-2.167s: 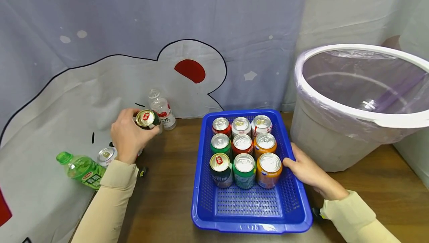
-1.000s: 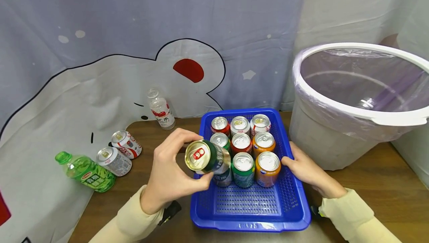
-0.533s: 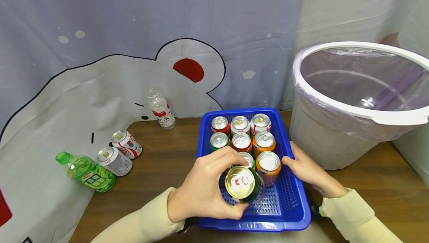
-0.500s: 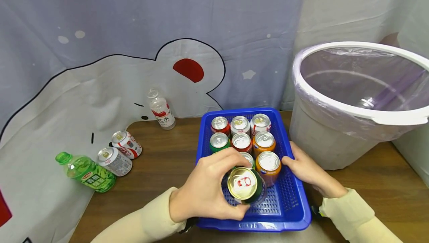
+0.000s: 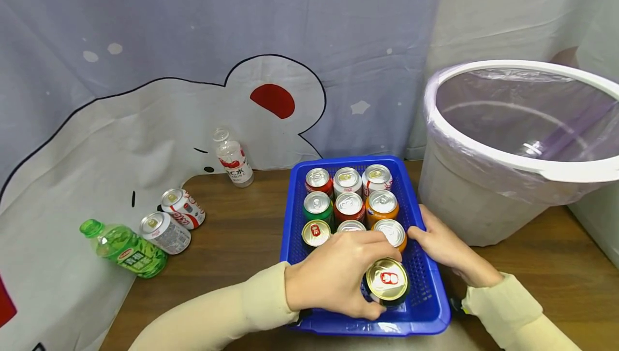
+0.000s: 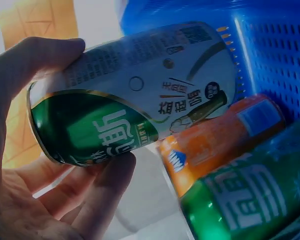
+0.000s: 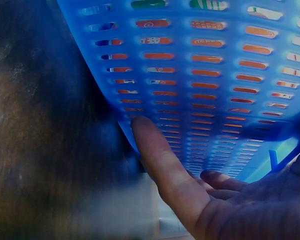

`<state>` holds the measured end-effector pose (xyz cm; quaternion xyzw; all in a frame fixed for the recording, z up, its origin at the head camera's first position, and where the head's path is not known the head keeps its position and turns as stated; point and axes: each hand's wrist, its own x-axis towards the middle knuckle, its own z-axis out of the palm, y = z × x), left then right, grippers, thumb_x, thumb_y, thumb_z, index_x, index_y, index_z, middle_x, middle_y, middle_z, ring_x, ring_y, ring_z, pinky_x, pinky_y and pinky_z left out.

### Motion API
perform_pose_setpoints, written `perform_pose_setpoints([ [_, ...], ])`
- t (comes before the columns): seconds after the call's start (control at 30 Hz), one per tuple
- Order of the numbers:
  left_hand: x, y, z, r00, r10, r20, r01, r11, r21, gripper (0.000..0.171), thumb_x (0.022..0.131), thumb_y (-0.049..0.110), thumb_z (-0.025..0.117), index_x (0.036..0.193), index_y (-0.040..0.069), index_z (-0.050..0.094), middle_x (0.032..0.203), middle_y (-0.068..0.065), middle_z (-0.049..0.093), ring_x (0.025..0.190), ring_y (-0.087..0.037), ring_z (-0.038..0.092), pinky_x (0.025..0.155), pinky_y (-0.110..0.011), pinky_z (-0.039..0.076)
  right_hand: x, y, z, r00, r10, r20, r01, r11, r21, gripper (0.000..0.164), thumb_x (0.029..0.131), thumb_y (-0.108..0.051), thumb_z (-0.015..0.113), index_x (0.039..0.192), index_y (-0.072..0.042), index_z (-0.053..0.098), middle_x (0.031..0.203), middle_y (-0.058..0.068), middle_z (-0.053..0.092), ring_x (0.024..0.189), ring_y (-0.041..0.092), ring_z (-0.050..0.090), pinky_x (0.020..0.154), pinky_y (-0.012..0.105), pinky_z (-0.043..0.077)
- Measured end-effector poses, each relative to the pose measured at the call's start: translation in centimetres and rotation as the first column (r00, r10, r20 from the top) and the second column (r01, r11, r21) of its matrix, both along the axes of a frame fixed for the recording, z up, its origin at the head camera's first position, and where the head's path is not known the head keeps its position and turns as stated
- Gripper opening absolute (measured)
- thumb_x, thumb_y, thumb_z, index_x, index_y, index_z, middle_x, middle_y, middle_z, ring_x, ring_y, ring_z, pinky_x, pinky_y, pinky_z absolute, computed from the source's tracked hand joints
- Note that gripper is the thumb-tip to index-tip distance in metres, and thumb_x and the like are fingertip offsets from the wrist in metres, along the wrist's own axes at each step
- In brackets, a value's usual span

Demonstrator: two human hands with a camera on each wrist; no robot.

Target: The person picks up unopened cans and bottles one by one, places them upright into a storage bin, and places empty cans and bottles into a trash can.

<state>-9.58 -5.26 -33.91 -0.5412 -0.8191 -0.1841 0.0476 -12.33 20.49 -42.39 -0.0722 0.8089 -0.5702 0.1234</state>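
Over the front right part of the blue plastic basket (image 5: 367,327), my left hand (image 5: 338,273) grips a soda can (image 5: 388,280) with a gold lid and red tab. Its green and white side (image 6: 135,95) fills much of the left wrist view, thumb and fingers around its lid end. Several upright cans stand in rows behind it, among them an orange can (image 5: 382,203) and a gold-lidded can (image 5: 316,233). My right hand (image 5: 445,249) holds the basket's right rim, thumb over the edge; in the right wrist view its fingers (image 7: 162,160) lie along the slotted outer wall.
At left on the wooden table, a green-capped bottle (image 5: 127,250) lies slanted beside a silver can (image 5: 165,233) and a white-red can (image 5: 184,208). A clear bottle (image 5: 234,160) stands by the curtain. A large lined bin (image 5: 474,200) rises close behind my right hand.
My left hand has carried the gold-lidded can from beside the clear bottle rightward over the basket, then to its front right part. My right hand has stayed on the rim.
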Motion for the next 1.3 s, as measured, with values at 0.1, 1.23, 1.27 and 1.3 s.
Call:
perform_pose_setpoints([
  [0.1, -0.2, 0.7, -0.4, 1.000, -0.004, -0.006, 0.003, 0.998, -0.064, 0.066, 0.061, 0.044, 0.093, 0.118, 0.022, 0.067, 0.107, 0.016, 0.062, 0.094, 0.004, 0.057, 0.088, -0.012, 0.050, 0.0, 0.0, 0.0, 1.000, 0.001, 0.000, -0.001, 1.000, -0.004, 0.049, 0.097, 0.000, 0.047, 0.142, 0.011, 0.031, 0.122, 0.034, 0.059, 0.088, 0.028, 0.070, 0.070, 0.040, 0.063],
  [1.23, -0.3, 3.1, -1.7, 0.995, -0.072, -0.068, 0.045, 0.938, -0.343, 0.067, 0.078, 0.034, 0.088, 0.139, 0.023, 0.061, 0.132, 0.011, 0.065, 0.122, -0.001, 0.060, 0.101, -0.017, 0.051, 0.0, 0.0, -0.2, 0.998, -0.009, -0.062, 0.012, 0.999, 0.045, 0.047, 0.096, 0.000, 0.049, 0.141, 0.010, 0.037, 0.122, 0.029, 0.063, 0.092, 0.021, 0.067, 0.073, 0.030, 0.060],
  [1.27, -0.3, 3.1, -1.7, 0.995, -0.075, -0.069, 0.047, 0.937, -0.347, 0.069, 0.079, 0.033, 0.088, 0.141, 0.022, 0.060, 0.134, 0.011, 0.064, 0.125, -0.002, 0.059, 0.104, -0.018, 0.049, 0.0, 0.0, -0.2, 0.998, -0.009, -0.058, 0.011, 0.999, 0.041, 0.047, 0.097, 0.000, 0.049, 0.141, 0.010, 0.037, 0.122, 0.029, 0.063, 0.091, 0.021, 0.067, 0.073, 0.030, 0.060],
  [1.3, -0.2, 3.0, -1.8, 0.994, -0.079, -0.070, 0.049, 0.935, -0.351, 0.070, 0.080, 0.033, 0.087, 0.143, 0.022, 0.059, 0.137, 0.010, 0.063, 0.127, -0.003, 0.058, 0.107, -0.018, 0.048, 0.0, 0.0, -0.2, 0.998, -0.007, -0.060, 0.010, 0.999, 0.040, 0.047, 0.097, 0.000, 0.048, 0.141, 0.010, 0.037, 0.122, 0.029, 0.063, 0.092, 0.021, 0.067, 0.073, 0.030, 0.060],
])
